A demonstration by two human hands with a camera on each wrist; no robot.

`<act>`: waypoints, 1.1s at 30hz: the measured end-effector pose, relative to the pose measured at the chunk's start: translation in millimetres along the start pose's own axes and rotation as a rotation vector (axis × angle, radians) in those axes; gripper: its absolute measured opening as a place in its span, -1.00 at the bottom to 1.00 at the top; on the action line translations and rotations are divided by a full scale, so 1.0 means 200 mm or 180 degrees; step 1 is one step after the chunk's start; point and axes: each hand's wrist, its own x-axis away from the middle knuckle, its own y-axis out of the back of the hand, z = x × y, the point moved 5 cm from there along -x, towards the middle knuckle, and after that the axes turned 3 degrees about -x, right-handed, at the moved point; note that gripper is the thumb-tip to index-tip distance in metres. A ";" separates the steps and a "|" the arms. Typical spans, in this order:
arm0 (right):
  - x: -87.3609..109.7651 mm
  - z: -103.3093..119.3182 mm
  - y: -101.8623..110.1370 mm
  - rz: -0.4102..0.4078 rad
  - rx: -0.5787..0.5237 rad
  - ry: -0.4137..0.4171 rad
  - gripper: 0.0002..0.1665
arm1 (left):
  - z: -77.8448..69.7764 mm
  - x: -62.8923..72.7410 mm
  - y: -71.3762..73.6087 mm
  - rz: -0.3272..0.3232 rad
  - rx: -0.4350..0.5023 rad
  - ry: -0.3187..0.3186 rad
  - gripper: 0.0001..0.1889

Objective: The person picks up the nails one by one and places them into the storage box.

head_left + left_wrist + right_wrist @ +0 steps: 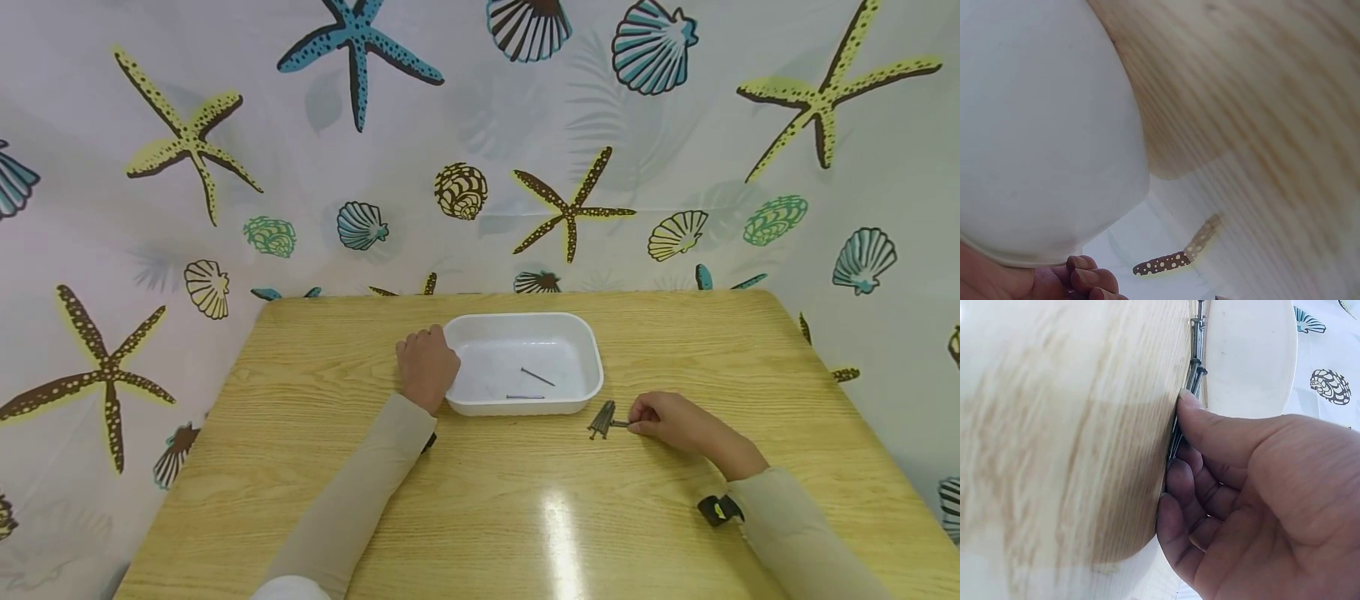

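A white plastic tray (517,408) stands on the wooden table, with two nails lying inside: one slanted nail (537,377) and one nail nearer the front wall (525,397). My left hand (428,367) grips the tray's left rim; in the left wrist view its curled fingers (1094,278) show at the rim beside the tray wall (1047,137). Just off the tray's front right corner lies a small pile of nails (602,419). Beside it my right hand (667,421) pinches a nail (619,424) between thumb and fingers, low at the tabletop. Fingers partly hide the held nail.
The wooden table (480,500) extends around the tray to both sides and toward me. Behind it hangs a white cloth (420,250) printed with starfish and shells. A dark wrist strap (720,510) sits at the right sleeve.
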 end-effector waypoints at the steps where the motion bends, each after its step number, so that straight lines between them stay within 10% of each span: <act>1: 0.00 0.00 0.00 0.0003 -0.0002 0.0004 -0.92 | 0.00 0.00 0.00 -0.0006 -0.0001 0.0000 -0.75; 33: 0.03 -0.01 0.01 -0.0228 0.0165 0.0211 -0.95 | 0.00 0.00 -0.01 -0.0098 -0.0006 -0.0021 -0.77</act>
